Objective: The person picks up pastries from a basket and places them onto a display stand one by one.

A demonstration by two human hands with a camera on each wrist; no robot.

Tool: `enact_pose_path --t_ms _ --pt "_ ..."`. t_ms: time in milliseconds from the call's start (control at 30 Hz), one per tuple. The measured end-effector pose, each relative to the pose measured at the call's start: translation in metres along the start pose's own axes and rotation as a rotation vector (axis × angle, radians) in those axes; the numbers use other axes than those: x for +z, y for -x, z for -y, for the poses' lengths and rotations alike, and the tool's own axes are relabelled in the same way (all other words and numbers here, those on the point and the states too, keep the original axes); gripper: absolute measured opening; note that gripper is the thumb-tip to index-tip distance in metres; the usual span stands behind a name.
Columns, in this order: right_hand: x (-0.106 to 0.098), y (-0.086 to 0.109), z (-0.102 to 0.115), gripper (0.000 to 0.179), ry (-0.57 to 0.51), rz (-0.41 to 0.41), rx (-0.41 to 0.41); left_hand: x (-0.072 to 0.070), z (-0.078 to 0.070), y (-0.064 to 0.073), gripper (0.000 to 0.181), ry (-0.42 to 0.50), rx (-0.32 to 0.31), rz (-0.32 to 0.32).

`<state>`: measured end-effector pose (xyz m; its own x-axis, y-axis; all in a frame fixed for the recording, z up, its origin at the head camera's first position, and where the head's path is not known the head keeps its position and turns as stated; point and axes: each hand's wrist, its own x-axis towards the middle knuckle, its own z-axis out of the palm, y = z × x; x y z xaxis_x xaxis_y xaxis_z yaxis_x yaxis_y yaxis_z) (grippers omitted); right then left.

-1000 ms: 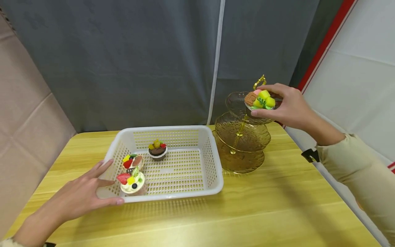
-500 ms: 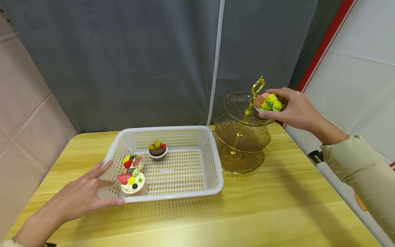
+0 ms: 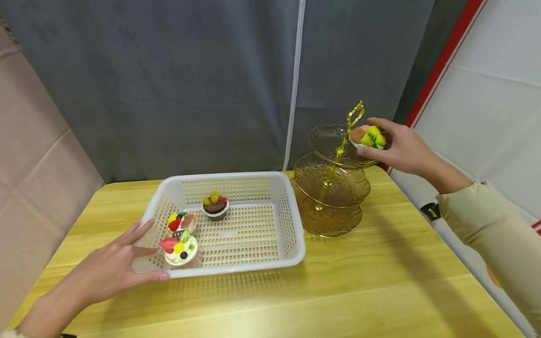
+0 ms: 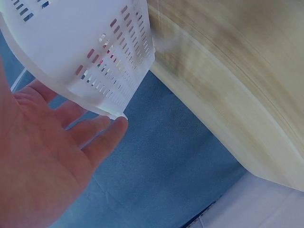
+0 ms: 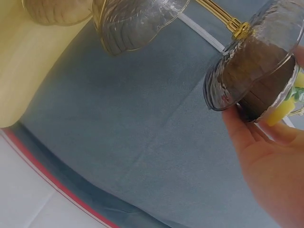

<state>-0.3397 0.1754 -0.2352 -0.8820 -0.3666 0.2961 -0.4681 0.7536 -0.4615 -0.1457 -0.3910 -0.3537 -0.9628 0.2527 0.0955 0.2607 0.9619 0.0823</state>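
Observation:
My right hand grips a cupcake by its sides, thumb in front and fingers behind. It has a dark cup, yellow fruit cubes, a green leaf and a brown biscuit on top. The cup is at the right part of the top plate of a three-tier cake stand, close beside the gold post; in the right wrist view its dark base shows through the clear plate. My left hand rests with spread fingers on the left end of a white basket, its fingertips at the rim.
Inside the basket sit a chocolate cupcake, a fruit-topped cake and a cream cup with strawberry. The stand stands right of the basket on a wooden table. A grey curtain hangs behind.
My right hand has carried the cupcake rightward, from in front of the stand's post to the right side of the top plate. The left hand and basket have stayed put.

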Motion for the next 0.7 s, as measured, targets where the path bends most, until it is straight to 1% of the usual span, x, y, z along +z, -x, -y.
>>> enact_pose_path --t_ms 167,267,367,533,633,700 --pt "-0.001 0.001 0.001 0.085 -0.022 0.041 0.027 0.000 0.000 0.000 0.075 0.000 -0.006 0.004" --pt "-0.002 0.002 0.003 0.088 -0.060 0.031 0.021 0.000 -0.001 0.000 0.075 0.001 -0.011 0.008" --pt "-0.005 0.003 0.008 0.089 -0.096 -0.027 -0.008 0.001 -0.001 -0.001 0.073 0.002 -0.005 0.012" --pt "-0.011 0.004 0.022 0.088 -0.104 -0.143 -0.086 0.000 -0.001 -0.001 0.072 -0.002 -0.003 0.010" --pt "-0.015 0.003 0.037 0.090 -0.090 -0.185 -0.122 0.000 -0.001 -0.001 0.072 -0.003 -0.006 0.011" --pt "-0.016 0.002 0.048 0.090 -0.087 -0.196 -0.137 0.000 -0.001 -0.001 0.072 0.000 -0.008 0.013"
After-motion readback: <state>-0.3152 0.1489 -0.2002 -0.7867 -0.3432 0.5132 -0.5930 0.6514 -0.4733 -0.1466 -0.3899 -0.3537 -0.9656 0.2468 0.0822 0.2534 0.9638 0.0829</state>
